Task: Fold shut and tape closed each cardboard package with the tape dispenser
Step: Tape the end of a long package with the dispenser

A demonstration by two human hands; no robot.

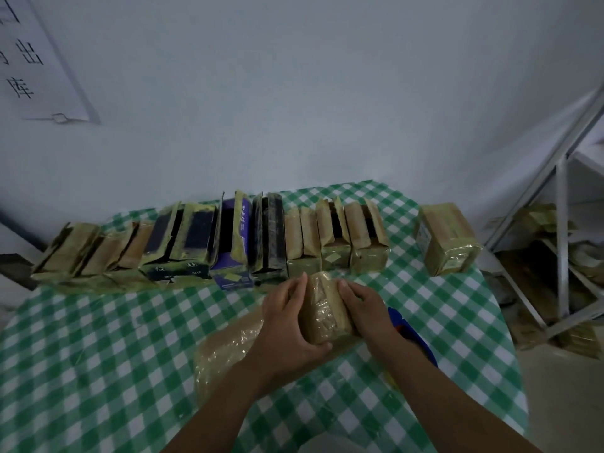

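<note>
A small tan cardboard package (325, 308), glossy with tape, lies on the green-and-white checked tablecloth (98, 354). My left hand (287, 325) grips its left side and near corner. My right hand (362, 305) presses against its right side. The blue tape dispenser (413, 335) lies on the cloth just right of my right wrist, partly hidden by my forearm. A row of open boxes (209, 243), tan, black and purple, stands with flaps up along the far edge. One closed tan package (446, 238) sits apart at the far right.
A flat tan taped bundle (225, 351) lies under my left forearm. A white wall rises behind the table, with a paper sign (36, 57) at upper left. A metal rack (555, 223) with clutter stands right of the table edge.
</note>
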